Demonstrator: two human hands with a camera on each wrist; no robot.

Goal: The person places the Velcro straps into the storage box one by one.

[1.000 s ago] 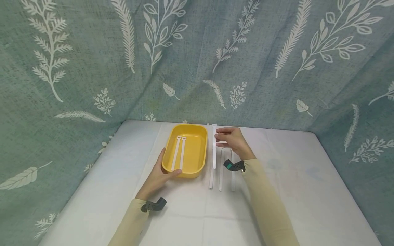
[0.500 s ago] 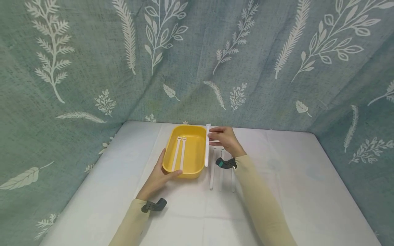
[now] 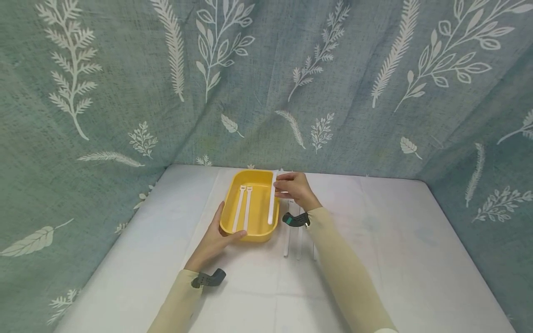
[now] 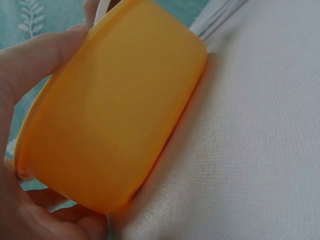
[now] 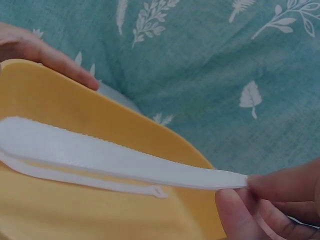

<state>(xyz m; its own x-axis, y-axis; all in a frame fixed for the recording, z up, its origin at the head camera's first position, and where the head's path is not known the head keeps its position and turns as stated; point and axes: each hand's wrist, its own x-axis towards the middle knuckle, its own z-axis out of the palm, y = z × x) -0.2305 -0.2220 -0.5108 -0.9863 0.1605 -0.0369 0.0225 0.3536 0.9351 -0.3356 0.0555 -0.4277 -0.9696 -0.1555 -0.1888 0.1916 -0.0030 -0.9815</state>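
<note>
Right hand (image 3: 294,187) pinches a long, flat, white plastic strip (image 3: 272,203) with a toothed edge by its narrow far end; strip is over the right side of a yellow, rounded-rectangular plastic tray (image 3: 258,237). Left hand (image 3: 215,239) grips tray's near-left corner, thumb on rim. Strip likely light, slightly springy, slick; narrow end suits pinching, clear of teeth.

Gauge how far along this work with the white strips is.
Looks done: two strips lie in the yellow tray. In hand: the right hand pinches a third strip over the tray, which the left hand holds. Apparently left: three more strips on the table, partly hidden.
</note>
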